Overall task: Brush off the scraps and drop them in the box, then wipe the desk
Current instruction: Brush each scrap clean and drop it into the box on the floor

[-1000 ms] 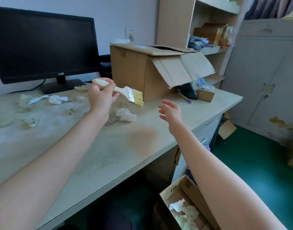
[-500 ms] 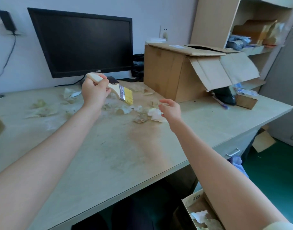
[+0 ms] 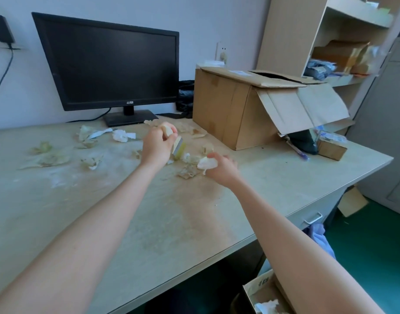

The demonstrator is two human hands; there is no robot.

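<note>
White scrap (image 3: 207, 163) seems pinched by right hand (image 3: 222, 169), fingers curled | left hand (image 3: 157, 147) grips brush (image 3: 179, 148); sweep gently toward desk (image 3: 126, 211) edge, above box (image 3: 260, 288)

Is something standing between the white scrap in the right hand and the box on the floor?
Nothing visible does. The right hand holds the white scrap over the desk; the open box sits below the front edge, partly hidden by the forearm.

Lower brush (image 3: 179, 148); scrap (image 3: 207, 163) in right hand (image 3: 223, 170)
</note>
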